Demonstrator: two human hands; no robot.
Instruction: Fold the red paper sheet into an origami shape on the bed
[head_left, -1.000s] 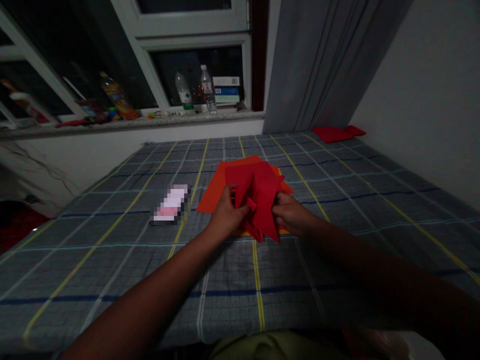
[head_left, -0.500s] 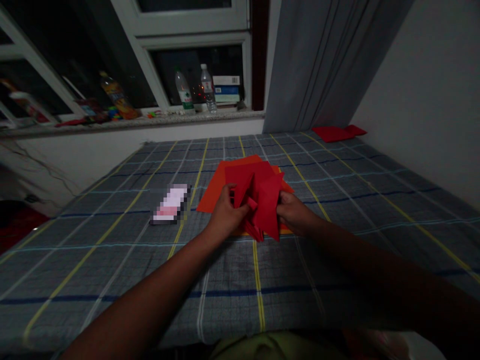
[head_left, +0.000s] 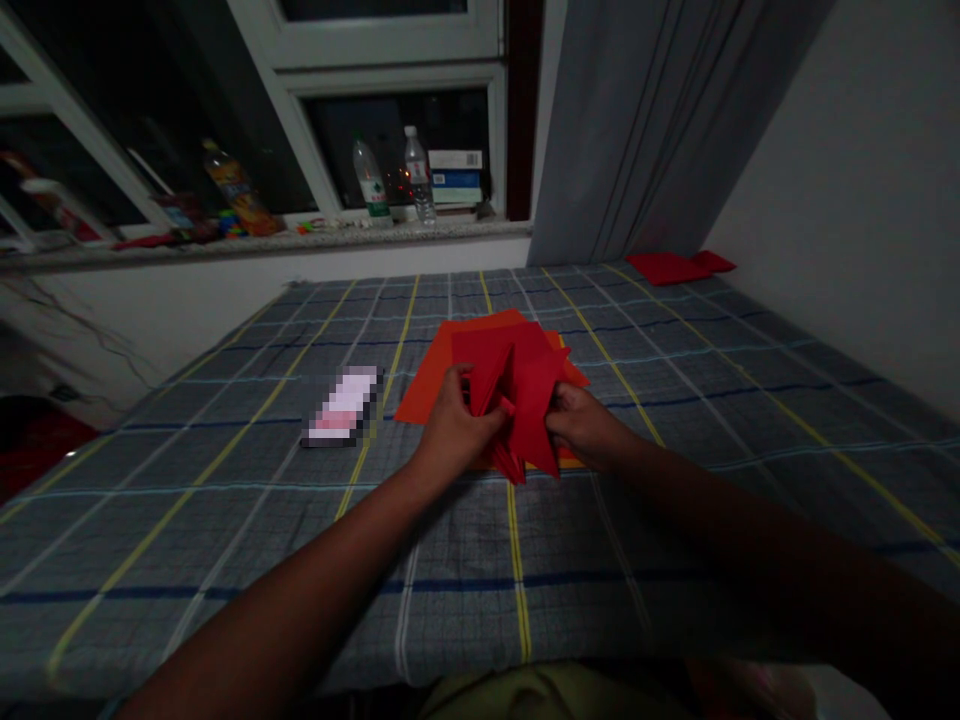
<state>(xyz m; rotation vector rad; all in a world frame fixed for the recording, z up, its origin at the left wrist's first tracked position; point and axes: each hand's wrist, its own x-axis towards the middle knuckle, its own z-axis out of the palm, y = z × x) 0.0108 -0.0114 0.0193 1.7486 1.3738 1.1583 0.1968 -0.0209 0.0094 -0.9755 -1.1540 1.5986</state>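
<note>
Red paper (head_left: 534, 405), folded into pointed flaps, sits between both hands at the middle of my view, above a red sheet (head_left: 491, 343) and orange sheets (head_left: 421, 378) spread on the plaid cloth (head_left: 285, 560). I have the left hand (head_left: 452, 422) gripping the flap on its side, thumb in front and fingers behind. The right hand (head_left: 581, 425) is curled closed at the opposite edge, seemingly pinching it, though I cannot make out every fingertip behind the paper. Between them the layers part, and an inner fold shows in the gap. I take the step in hand to be working these folded layers apart. As I judge it, the next move calls for a steady left hold and a light touch on the right, since a hard pull could tear or crease the thin flaps. The phone (head_left: 345, 405) lies well apart, left of the sheets.
</note>
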